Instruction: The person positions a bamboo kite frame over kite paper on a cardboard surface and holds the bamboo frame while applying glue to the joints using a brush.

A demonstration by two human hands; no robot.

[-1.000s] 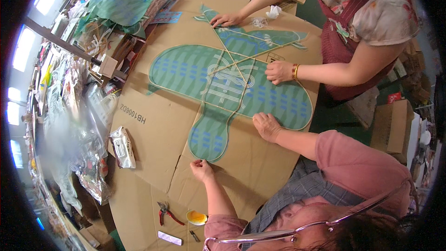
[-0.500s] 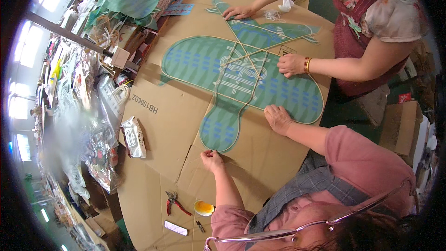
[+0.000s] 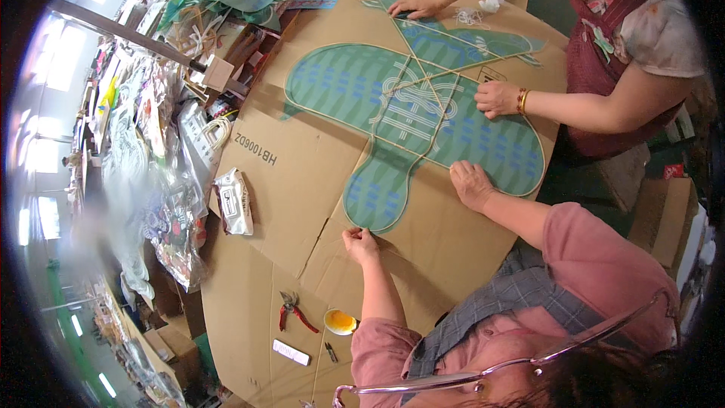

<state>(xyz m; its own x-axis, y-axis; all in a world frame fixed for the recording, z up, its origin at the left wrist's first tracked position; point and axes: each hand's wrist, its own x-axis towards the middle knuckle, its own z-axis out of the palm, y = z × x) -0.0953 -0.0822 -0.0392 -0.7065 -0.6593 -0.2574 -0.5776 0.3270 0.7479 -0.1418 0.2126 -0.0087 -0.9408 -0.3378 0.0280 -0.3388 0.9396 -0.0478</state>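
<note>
Cardboard sheet (image 3: pixel 302 204): brown, covers the table through the middle of the frame; everything I describe lies on it.
Kite (image 3: pixel 408 117): one green patterned butterfly-shaped kite with thin stick framing, centre to upper right, lying flat on the cardboard.
Left hand (image 3: pixel 361 244): mine, at lower centre, fingers curled and pinching at the kite's lower tail tip; how firmly I cannot tell.
Right hand (image 3: pixel 472 183): mine, right of centre, pressed flat and open on the kite's lower right wing edge, gripping nothing.
Other person's hands: two, one (image 3: pixel 414 6) at top centre on the kite's far end, one (image 3: pixel 497 97) on the frame at right.
Small dish (image 3: pixel 340 322): one, bottom centre, holding yellow liquid.
Pliers (image 3: pixel 291 310): one pair, red handles, left of the dish.
White packet (image 3: pixel 234 200): one, left of centre.
</note>
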